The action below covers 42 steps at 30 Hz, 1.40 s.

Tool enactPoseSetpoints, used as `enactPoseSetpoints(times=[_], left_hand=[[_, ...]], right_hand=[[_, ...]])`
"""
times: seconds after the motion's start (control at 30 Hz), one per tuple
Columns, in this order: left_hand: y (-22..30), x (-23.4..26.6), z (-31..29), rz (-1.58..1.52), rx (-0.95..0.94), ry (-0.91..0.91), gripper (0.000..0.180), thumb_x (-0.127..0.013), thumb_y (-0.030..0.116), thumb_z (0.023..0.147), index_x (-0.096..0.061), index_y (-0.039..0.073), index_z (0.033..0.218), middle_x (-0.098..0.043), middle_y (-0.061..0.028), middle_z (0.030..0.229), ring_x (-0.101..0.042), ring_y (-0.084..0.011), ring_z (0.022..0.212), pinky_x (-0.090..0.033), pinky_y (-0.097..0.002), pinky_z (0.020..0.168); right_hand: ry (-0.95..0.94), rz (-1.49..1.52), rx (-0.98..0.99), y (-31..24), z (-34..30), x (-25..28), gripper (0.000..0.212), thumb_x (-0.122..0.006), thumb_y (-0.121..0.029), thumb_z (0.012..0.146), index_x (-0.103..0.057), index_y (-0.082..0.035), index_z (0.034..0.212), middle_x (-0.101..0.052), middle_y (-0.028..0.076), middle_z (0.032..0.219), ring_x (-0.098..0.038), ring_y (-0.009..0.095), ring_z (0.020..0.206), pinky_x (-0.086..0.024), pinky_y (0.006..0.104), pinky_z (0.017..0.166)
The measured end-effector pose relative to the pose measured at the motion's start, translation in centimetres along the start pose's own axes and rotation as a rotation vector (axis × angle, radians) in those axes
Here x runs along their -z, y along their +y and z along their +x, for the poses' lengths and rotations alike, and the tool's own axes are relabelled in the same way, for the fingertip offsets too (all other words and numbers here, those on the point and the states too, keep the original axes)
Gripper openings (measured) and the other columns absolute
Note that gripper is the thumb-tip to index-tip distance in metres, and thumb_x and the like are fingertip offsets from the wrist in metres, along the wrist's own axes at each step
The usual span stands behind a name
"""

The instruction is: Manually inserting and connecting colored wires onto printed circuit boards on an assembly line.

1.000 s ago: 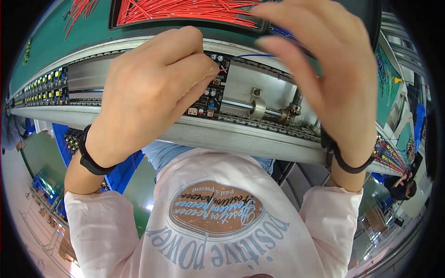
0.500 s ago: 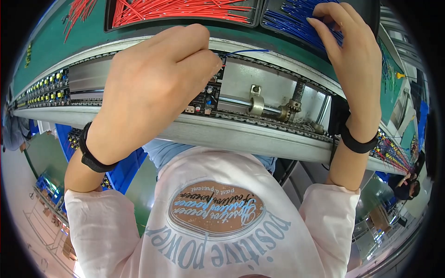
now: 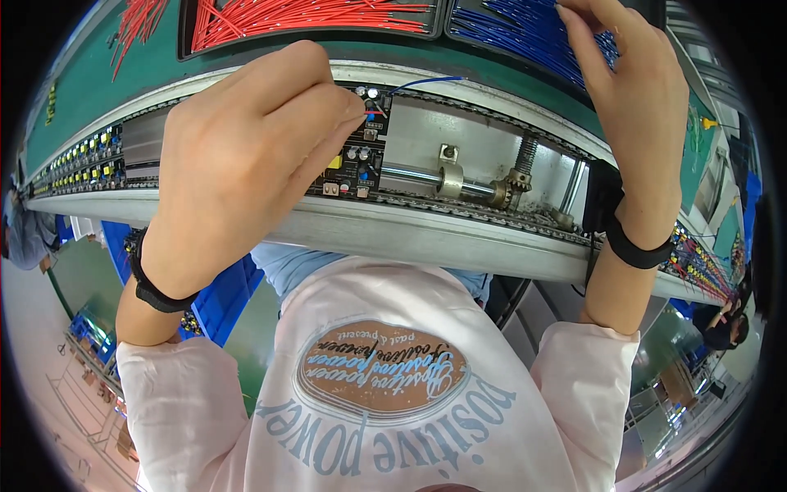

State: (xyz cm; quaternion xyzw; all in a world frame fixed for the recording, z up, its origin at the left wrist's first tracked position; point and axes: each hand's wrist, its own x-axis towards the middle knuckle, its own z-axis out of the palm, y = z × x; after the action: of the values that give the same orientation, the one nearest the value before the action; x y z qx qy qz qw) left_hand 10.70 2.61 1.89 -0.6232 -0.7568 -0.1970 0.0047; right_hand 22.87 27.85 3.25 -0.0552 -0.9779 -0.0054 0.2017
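Observation:
My left hand (image 3: pixel 246 156) is closed in a pinch over a black circuit board (image 3: pixel 373 146) on the conveyor rail. A short bit of red wire (image 3: pixel 373 112) shows at its fingertips, the rest hidden by the fingers. From the board's far edge a blue wire (image 3: pixel 426 81) sticks out to the right. My right hand (image 3: pixel 631 107) hovers over the blue wires (image 3: pixel 525 37) in a black tray, thumb and fingers apart. Its fingertips are partly cut off by the upper edge, and no wire shows between them.
A second black tray (image 3: pixel 316 34) holds red wires; more red wires (image 3: pixel 141 29) lie on the green mat to its left. Boards with yellow parts (image 3: pixel 82 170) line the conveyor at left. A metal shaft and gear (image 3: pixel 502 193) sit between the rails. Another person (image 3: pixel 725 324) is far right.
My left hand has shifted left and slightly down, uncovering more of the board. The board and its blue wire have slid left. My right hand has moved slightly right over the blue wires.

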Motion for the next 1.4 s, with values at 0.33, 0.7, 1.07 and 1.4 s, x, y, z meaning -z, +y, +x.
enactPoseSetpoints(times=[0.33, 0.7, 1.07, 1.4], left_hand=[[-0.4, -0.9, 0.0, -0.012, 0.008, 0.018, 0.017, -0.081, 0.0, 0.079, -0.074, 0.004, 0.093, -0.061, -0.0071, 0.082, -0.065, -0.0228, 0.07, -0.05, -0.0321, 0.059], [0.0, -0.6, -0.1, 0.018, 0.01, -0.023, 0.015, -0.081, 0.001, 0.08, -0.074, 0.004, 0.093, -0.061, -0.0065, 0.082, -0.064, -0.0229, 0.069, -0.05, -0.0329, 0.059], [0.1, -0.6, 0.7, 0.07, -0.062, -0.038, 0.014, -0.08, 0.009, 0.082, -0.073, 0.005, 0.094, -0.06, -0.0066, 0.082, -0.064, -0.0253, 0.071, -0.05, -0.0353, 0.06], [-3.6, 0.9, 4.8, -0.081, 0.172, -0.043, 0.012, -0.077, 0.001, 0.084, -0.072, 0.0, 0.095, -0.064, -0.0088, 0.087, -0.063, -0.0239, 0.074, -0.049, -0.0339, 0.064]], right_hand=[[-0.013, -0.002, -0.034, -0.2, 0.1, 0.1, 0.007, -0.07, -0.004, 0.09, -0.065, -0.003, 0.094, -0.065, 0.011, 0.081, -0.061, 0.029, 0.079, -0.048, 0.0385, 0.074], [0.031, 0.034, 0.01, -0.3, 0.0, 0.4, 0.008, -0.07, -0.001, 0.089, -0.066, -0.002, 0.095, -0.063, 0.012, 0.082, -0.061, 0.028, 0.079, -0.048, 0.0376, 0.073], [-0.013, 0.136, -0.009, -0.8, -0.1, 1.7, 0.013, -0.074, -0.003, 0.085, -0.068, -0.002, 0.097, -0.061, 0.01, 0.083, -0.062, 0.026, 0.076, -0.048, 0.0365, 0.068], [0.007, 0.393, 0.288, -4.0, -2.0, 0.3, 0.022, -0.079, -0.004, 0.071, -0.072, -0.007, 0.092, -0.06, 0.003, 0.084, -0.059, 0.024, 0.075, -0.046, 0.0352, 0.069]])
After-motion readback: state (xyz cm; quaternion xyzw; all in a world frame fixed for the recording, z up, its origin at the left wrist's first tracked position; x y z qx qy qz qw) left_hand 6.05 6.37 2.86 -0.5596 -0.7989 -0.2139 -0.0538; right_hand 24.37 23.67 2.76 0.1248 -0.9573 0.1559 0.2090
